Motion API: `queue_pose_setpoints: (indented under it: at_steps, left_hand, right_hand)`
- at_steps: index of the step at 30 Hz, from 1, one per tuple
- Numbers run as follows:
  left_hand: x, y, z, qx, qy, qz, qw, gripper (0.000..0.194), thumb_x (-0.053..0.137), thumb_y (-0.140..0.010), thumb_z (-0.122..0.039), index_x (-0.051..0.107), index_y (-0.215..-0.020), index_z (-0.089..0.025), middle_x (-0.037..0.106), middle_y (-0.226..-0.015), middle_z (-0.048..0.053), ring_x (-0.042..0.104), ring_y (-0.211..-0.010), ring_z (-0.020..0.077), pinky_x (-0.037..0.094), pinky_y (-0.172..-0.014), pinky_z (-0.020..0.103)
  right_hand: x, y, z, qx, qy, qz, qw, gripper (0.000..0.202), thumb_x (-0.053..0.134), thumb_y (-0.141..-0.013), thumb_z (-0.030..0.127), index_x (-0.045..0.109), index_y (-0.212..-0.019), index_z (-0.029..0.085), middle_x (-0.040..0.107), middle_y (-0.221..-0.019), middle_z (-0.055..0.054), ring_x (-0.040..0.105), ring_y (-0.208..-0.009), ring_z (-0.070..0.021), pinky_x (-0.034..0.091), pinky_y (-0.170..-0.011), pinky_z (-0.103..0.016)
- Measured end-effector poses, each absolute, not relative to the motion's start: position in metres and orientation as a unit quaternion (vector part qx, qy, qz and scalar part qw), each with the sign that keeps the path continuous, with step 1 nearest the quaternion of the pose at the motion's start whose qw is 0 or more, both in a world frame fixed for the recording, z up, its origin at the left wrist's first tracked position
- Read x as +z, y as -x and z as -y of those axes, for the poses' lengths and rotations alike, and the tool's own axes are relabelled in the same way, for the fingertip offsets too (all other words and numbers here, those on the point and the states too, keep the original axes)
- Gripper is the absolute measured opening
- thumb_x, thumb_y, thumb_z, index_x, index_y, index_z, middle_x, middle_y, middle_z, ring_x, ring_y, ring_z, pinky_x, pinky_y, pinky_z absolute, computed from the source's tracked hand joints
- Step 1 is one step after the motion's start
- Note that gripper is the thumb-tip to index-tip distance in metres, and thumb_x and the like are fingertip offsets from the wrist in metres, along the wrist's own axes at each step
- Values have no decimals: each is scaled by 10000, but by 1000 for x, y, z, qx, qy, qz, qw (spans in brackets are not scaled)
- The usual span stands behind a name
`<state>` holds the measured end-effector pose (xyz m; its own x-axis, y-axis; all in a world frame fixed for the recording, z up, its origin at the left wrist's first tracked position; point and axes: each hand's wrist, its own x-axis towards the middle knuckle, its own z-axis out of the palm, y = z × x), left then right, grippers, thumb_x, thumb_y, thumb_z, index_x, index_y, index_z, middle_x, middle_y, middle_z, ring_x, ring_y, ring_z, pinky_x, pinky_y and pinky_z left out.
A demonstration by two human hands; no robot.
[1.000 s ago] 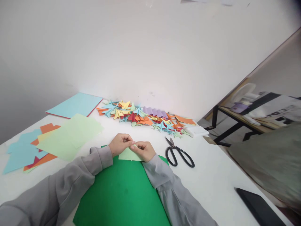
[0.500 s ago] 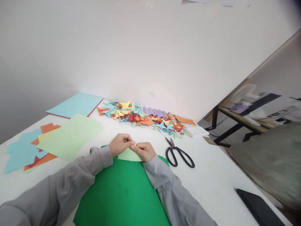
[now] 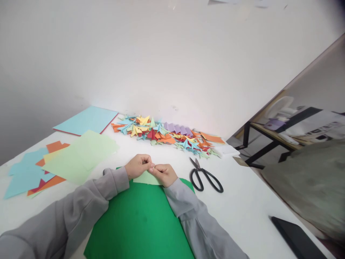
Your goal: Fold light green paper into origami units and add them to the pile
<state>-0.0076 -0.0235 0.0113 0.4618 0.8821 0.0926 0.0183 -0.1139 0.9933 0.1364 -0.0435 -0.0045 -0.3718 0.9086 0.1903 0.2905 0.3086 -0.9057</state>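
My left hand (image 3: 138, 166) and my right hand (image 3: 165, 174) meet over the far end of a green mat (image 3: 142, 219). Both are closed, thumbs and forefingers pinching the upper part of a light green sheet of paper (image 3: 147, 179). Its lower part hangs or lies flat below my fingers, over the mat; the pinched part is hidden behind them. Black-handled scissors (image 3: 202, 175) lie a little to the right of my right hand, blades slightly apart and pointing away from me.
Colourful folded paper shapes (image 3: 161, 133) are heaped along the wall. Loose light green sheets (image 3: 81, 154) and coloured scraps (image 3: 29, 169) lie at left, with a light blue stack (image 3: 87, 118) behind. A black tablet-like slab (image 3: 296, 233) sits at the right edge.
Both hands and the light green paper have shifted very slightly, a few pixels to the left. The pinch is kept, and everything else stays where it was.
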Motion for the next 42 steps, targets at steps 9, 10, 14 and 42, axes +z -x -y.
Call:
queue_pose_setpoints:
  at_steps: [9,10,14,42]
  left_hand:
    - [13,8,24,402,-527,-381,645,345,567,-637,-440,445,-522,-138,373,-430,-67,321,-412,54,229,-425,198]
    - [13,8,24,407,-515,-381,651,334,570,-636,-441,466,-544,-137,399,-440,-62,346,-416,59,245,-430,200]
    - [15,9,24,424,-514,-388,637,291,658,-552,-377,516,-554,-122,455,-461,-53,393,-440,63,279,-458,198]
    - [14,9,24,289,-686,-285,604,205,574,-606,-292,471,-539,-129,391,-506,-48,341,-520,78,272,-517,216]
  right_hand:
    - [-6,-136,43,430,453,656,423,467,511,-682,483,287,-403,182,195,-424,70,173,-416,-50,124,-391,-224]
    - [-5,-136,43,431,464,638,438,471,515,-677,489,283,-404,182,197,-427,70,173,-418,-49,123,-392,-224]
    - [-5,-138,41,455,473,591,468,487,541,-641,524,314,-386,177,217,-401,72,180,-400,-46,120,-389,-224]
    - [-11,-140,39,531,432,599,415,480,558,-625,540,427,-378,150,301,-333,69,219,-354,-39,130,-370,-219]
